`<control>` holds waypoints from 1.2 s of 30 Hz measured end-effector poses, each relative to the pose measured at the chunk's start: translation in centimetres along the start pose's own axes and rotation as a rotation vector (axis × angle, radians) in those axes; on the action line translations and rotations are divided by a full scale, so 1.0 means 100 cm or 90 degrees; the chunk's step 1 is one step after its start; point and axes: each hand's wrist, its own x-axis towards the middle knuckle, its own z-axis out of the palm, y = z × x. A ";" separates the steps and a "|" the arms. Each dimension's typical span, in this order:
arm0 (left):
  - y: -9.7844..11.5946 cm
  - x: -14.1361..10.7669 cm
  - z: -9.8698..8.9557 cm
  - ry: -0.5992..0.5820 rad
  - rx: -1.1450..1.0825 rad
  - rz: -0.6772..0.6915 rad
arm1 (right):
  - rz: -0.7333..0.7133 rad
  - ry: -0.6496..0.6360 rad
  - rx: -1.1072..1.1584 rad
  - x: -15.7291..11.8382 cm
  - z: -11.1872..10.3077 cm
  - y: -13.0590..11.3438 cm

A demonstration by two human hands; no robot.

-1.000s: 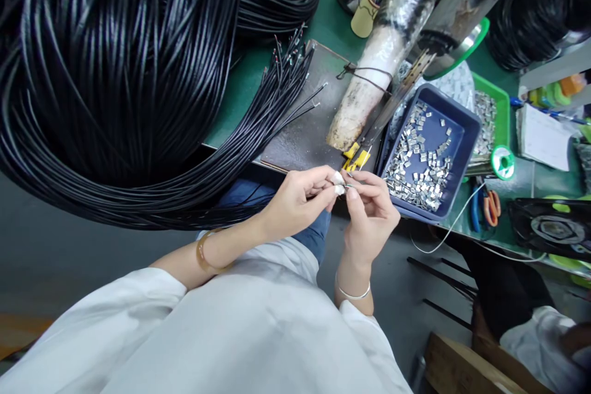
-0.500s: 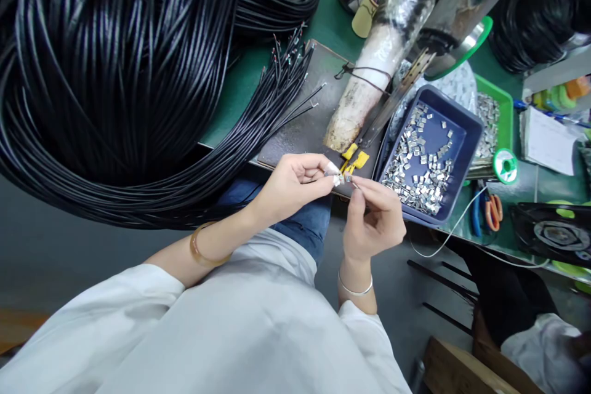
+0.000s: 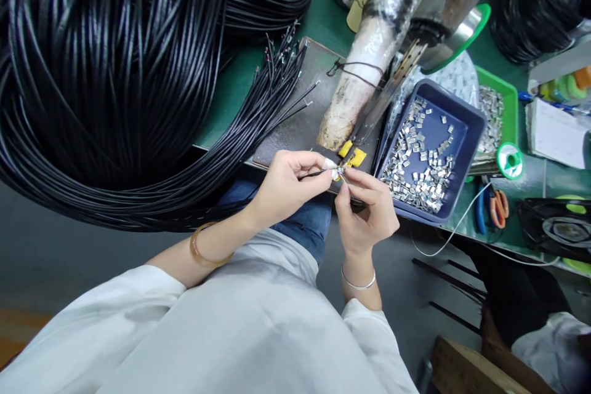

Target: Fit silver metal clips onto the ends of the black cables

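Observation:
My left hand [image 3: 295, 181] is closed in a pinch on a thin black cable [image 3: 316, 173], with white wrapping on a fingertip. Just past those fingertips is a small shiny metal connector [image 3: 340, 170], at the cable's end. My right hand [image 3: 368, 206] pinches at the connector from the other side, thumb and index finger close together. A thin sliver shows by the right thumb; I cannot make out what it is. Right behind the fingertips lie yellow tabs [image 3: 356, 157] on the dark work plate [image 3: 305, 129].
A large bundle of black cables [image 3: 106, 74] fills the left, stripped ends [image 3: 286, 52] over the plate. A wrapped tube [image 3: 355, 80] slants above the hands. Right are a blue bin [image 3: 462, 135] of metal connectors, a green tray [image 3: 510, 98], pliers [image 3: 498, 208] and a solder spool [image 3: 510, 160].
My right hand has moved slightly left and up, and its fingertips have come closer to my left hand's. The camera view has shifted a little.

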 end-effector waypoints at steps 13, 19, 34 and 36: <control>0.005 0.004 0.004 0.044 -0.003 0.008 | 0.023 0.018 0.028 0.011 0.004 -0.001; 0.006 0.004 0.000 0.011 0.040 0.022 | 0.016 0.011 0.008 0.012 0.002 -0.003; 0.007 0.003 -0.002 0.004 0.053 -0.009 | 0.020 0.011 -0.012 0.014 0.001 -0.005; 0.008 0.003 -0.003 0.003 0.064 -0.038 | 0.014 -0.005 -0.020 0.012 0.000 -0.004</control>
